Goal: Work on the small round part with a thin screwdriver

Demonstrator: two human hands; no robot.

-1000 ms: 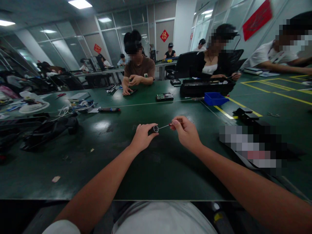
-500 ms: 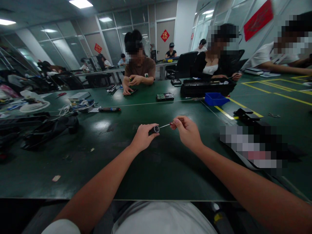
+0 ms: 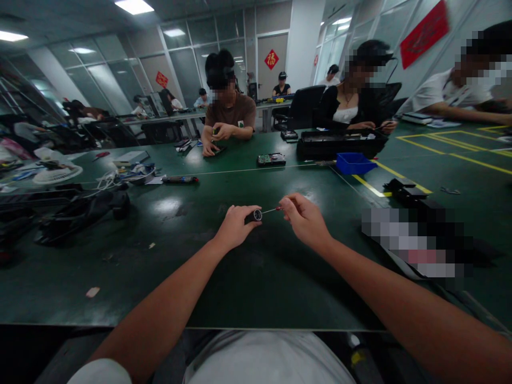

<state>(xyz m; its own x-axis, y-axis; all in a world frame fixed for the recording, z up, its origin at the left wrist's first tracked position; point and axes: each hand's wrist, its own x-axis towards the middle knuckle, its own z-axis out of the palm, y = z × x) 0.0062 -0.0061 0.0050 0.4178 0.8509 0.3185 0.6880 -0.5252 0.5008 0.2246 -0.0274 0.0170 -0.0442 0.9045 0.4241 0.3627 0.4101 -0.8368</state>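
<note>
Between the thumb and fingers of my left hand [image 3: 237, 226] is a small dark cylinder [image 3: 253, 216] with a silvery ring at its end, which faces right. I cannot make out its exact kind. My right hand [image 3: 303, 216] is closed on a screwdriver [image 3: 272, 210] with a thin metal shaft and a reddish handle, mostly hidden by my fingers. The shaft points left and its tip reaches the ringed end of the cylinder. Both hands are raised over the green table [image 3: 256, 288].
Beyond my hands lie a hard drive [image 3: 271, 159], a blue bin [image 3: 355, 163] and a long black housing [image 3: 340, 145]. A pen-like tool [image 3: 180, 180] and black parts [image 3: 86, 210] are at left. Across the table a person [image 3: 230, 114] works on something small.
My right hand has shifted slightly lower, and its fingers now cover more of the screwdriver handle. The cylinder in my left hand stays nearly in place.
</note>
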